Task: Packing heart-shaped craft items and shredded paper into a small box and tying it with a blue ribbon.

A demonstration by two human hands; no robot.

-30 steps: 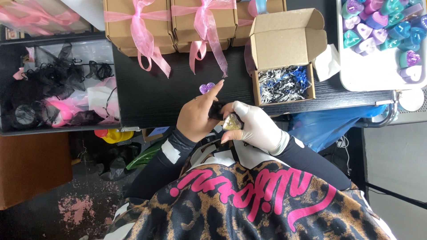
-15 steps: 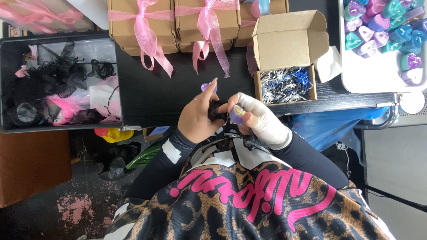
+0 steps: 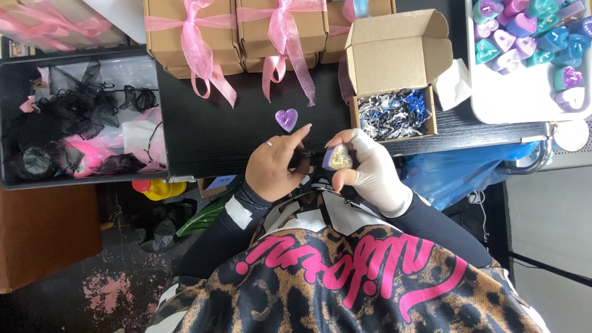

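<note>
Heart-shaped pieces are the subject; items follow from largest to smallest. Black worktop (image 3: 222, 132) spans the upper middle of the view, with the person's leopard-print top filling the lower part. A dark bin (image 3: 80, 117) of black netting and pink scraps sits at the worktop's left edge. A white tray (image 3: 524, 102) at upper right carries many heart pieces in teal, purple and pink. Three closed cardboard boxes (image 3: 169, 37) tied with pink ribbon bows stand in a row along the far edge. An open cardboard box (image 3: 394, 86), lid flap raised, stands just right of them and holds blue, white and black shredded paper. The right hand (image 3: 370, 169), in a white glove, is closed on a pale purple heart (image 3: 338, 158) with a gold glitter centre, pinched between thumb and fingers, held above the near edge of the worktop just below the open box. The left hand (image 3: 274, 163), bare, wears a ring; its forefinger is stretched out and the other fingers are curled around a small dark object that cannot be identified, close beside the held heart. A purple glitter heart (image 3: 286, 118) lies flat on the worktop, just beyond the left forefinger and apart from it.
</note>
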